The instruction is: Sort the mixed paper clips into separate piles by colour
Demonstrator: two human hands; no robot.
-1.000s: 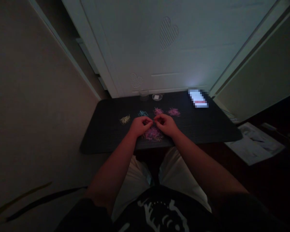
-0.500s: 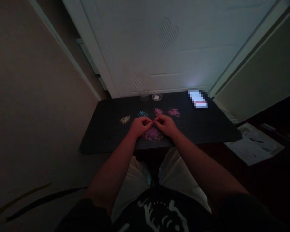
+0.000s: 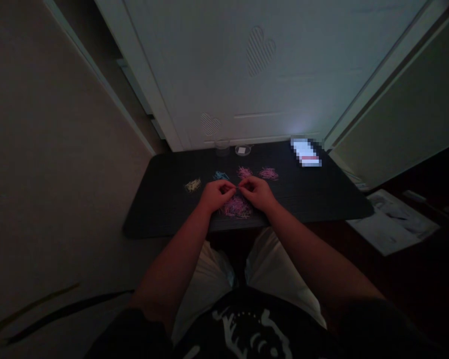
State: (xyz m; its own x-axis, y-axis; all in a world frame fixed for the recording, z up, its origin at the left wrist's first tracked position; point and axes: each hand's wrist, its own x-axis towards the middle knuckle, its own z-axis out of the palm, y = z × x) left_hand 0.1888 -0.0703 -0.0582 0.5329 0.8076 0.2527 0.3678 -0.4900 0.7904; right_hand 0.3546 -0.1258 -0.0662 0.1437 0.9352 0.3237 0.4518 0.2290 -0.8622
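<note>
My left hand (image 3: pixel 218 194) and my right hand (image 3: pixel 257 192) meet fingertip to fingertip above a mixed pile of thin, mostly pink and purple sticks (image 3: pixel 238 207). Both hands are closed in a pinch; whatever lies between the fingers is too small and dark to make out. Just beyond them are a blue pile (image 3: pixel 220 175) and a pink pile (image 3: pixel 244 172) of the same thin pieces. A second pink pile (image 3: pixel 269 173) lies to the right, and a pale yellow pile (image 3: pixel 193 185) to the left.
The dark tabletop (image 3: pixel 160 199) carries a clear round container (image 3: pixel 222 147) and a round lid with a white label (image 3: pixel 242 150) at its back edge. A lit phone (image 3: pixel 306 152) rests at the back right. Behind stands a white panel (image 3: pixel 217 65); papers (image 3: pixel 392 224) lie lower right.
My fingertips have parted very slightly above the mixed pile. Otherwise the hands and the piles look the same, with only a tiny shift of the view.
</note>
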